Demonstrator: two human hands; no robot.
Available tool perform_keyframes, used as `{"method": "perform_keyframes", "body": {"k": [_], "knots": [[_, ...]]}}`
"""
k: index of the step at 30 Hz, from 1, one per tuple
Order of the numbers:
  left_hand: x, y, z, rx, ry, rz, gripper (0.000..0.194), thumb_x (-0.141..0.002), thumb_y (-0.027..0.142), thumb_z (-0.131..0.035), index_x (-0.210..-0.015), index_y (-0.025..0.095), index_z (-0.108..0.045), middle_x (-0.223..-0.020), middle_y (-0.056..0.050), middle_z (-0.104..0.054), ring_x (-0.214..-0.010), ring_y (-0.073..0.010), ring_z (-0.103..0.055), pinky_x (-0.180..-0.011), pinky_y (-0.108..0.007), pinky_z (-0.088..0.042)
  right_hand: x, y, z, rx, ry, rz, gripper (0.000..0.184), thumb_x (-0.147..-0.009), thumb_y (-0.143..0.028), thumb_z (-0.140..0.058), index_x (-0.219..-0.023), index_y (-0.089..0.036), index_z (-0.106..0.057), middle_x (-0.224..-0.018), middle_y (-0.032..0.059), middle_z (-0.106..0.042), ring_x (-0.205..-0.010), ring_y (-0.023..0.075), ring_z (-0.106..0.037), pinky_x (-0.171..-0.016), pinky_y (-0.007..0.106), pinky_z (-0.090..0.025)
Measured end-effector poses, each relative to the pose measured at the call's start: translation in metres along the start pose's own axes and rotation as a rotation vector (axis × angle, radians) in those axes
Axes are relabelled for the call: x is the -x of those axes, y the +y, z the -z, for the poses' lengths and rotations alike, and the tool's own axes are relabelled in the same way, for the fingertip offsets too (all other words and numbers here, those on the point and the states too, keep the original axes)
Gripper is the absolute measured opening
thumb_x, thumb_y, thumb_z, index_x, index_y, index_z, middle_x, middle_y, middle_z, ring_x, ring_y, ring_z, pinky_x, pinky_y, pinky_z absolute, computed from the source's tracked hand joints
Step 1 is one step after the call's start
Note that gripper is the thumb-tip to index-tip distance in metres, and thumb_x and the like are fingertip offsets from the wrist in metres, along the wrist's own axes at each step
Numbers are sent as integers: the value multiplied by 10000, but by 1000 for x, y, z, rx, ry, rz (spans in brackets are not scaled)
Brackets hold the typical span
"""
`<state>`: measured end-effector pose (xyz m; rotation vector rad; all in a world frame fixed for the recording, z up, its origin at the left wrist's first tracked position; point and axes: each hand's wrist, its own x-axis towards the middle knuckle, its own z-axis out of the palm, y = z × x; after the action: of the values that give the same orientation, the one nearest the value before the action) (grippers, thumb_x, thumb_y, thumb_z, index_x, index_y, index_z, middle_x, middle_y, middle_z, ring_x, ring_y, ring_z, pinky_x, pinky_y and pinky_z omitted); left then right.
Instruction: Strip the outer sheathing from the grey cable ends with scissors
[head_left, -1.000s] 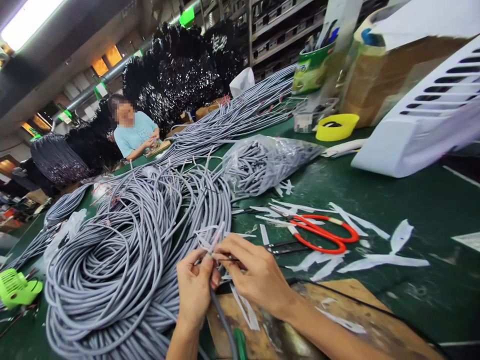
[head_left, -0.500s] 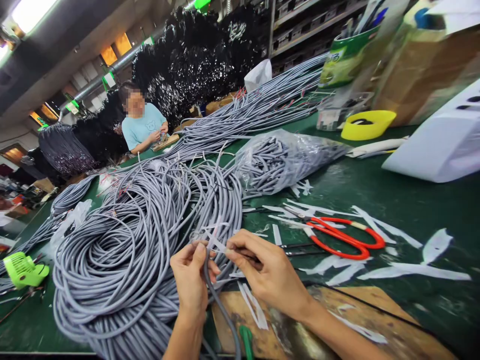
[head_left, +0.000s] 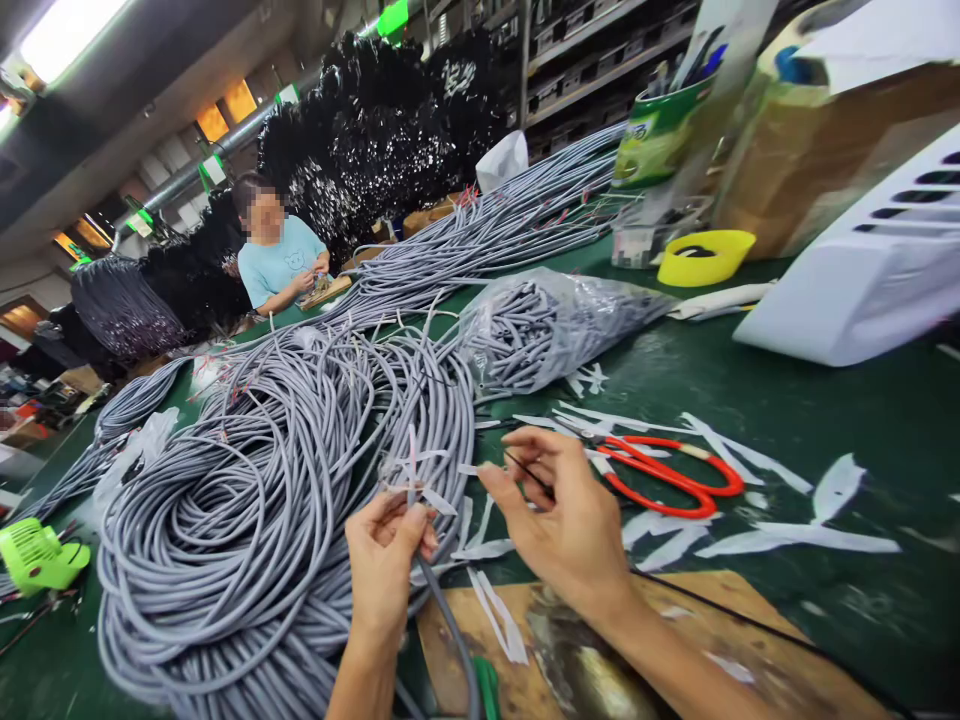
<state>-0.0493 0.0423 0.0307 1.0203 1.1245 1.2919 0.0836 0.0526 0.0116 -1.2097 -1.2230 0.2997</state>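
My left hand (head_left: 386, 545) pinches the end of a grey cable (head_left: 448, 610) between thumb and fingers. Thin white strips (head_left: 437, 500) and a pinkish wire (head_left: 412, 455) stick out above the pinch; the exact joint is hidden by the fingertips. My right hand (head_left: 559, 505) is apart from it, to the right. Its fingers curl around a thin black rod-like thing (head_left: 529, 470), while the thumb points left, away from the fingers. Most of that black thing is hidden in the palm. Red-handled scissors (head_left: 660, 470) lie just beyond my right hand.
Coiled grey cables (head_left: 225, 530) heap up at left. A clear bag of cable pieces (head_left: 525, 335) lies behind. White strips (head_left: 795, 538) are scattered at right. A wooden board (head_left: 712, 610) lies under my right forearm. Across the table sits a person (head_left: 281, 260); a small green fan (head_left: 41, 555) stands far left.
My right hand has drawn away from my left hand to the right and its thumb has opened outward. The left hand keeps its pinch on the cable end. The view has swung slightly.
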Motion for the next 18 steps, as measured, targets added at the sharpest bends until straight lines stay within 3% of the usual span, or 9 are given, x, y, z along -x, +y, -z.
{"method": "perform_keyframes", "body": {"k": [2,4,6,18], "knots": [[0,-1,3,-62,22,-37,258,-618,317,-734,-721,87,-678,-537,-13,-586,-427,-70,-469,-412,-183,-368,0,-3,3,160,-18,229,123,-870,-293,-431,-846,-201,-507,-609,-10,-561,-511,120,-515,-519,239,-354],[0,0,5,-101,26,-91,198,-623,275,-728,-702,95,-709,-528,2,-553,-431,-68,-449,-418,-188,-358,0,-8,4,271,-68,430,176,-886,-207,-399,-761,-197,-523,-582,-4,-589,-528,127,-505,-558,264,-322],[1,1,5,-127,21,-141,157,-618,238,-726,-716,116,-732,-557,6,-536,-449,-68,-441,-418,-188,-350,-2,-12,5,309,-105,546,194,-880,-177,-414,-732,-191,-538,-579,-1,-608,-563,138,-500,-603,287,-301],[6,5,5,-360,52,-280,68,-645,186,-682,-661,138,-727,-600,-6,-520,-557,-112,-474,-489,-205,-374,-2,-11,6,281,-110,615,234,-890,-190,-433,-705,-177,-576,-566,-8,-624,-589,137,-456,-649,314,-264]]}}
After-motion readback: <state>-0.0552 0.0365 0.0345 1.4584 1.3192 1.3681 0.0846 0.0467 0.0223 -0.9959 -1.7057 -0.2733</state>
